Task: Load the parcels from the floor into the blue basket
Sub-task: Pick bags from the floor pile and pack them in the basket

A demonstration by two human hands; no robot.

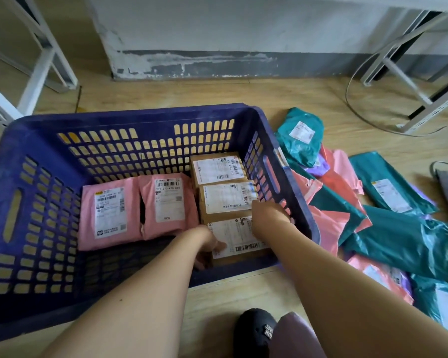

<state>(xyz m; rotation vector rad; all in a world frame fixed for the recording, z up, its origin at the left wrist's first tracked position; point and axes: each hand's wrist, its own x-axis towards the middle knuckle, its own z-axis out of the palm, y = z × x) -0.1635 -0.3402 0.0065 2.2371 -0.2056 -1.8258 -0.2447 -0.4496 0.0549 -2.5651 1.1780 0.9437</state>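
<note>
1. The box (239, 241) lies in the basket's (140, 117) near right corner, nearest of three in a row.
2. The left hand (207, 244) grasps its left edge, thumb on the label.
3. The right hand (268, 213) rests at its far right corner; its fingers are hidden, so I cannot tell its grip.
4. Parcels (388, 223) lie on the floor to the right.

**What I cannot make out from up here**

My left hand (208, 245) grips the near left corner of the nearest box (239, 237), and its fingers (200, 263) drop into shadow down the side. My right hand (269, 211) covers the box's far right corner with its fingertips out of sight, so I cannot tell the grip there. The small print on the labels (170, 200) is too fine to read. The blue basket (150, 117) runs off the left edge, the pile of parcels (398, 236) off the right, and my shoe (254, 332) off the bottom.
</note>
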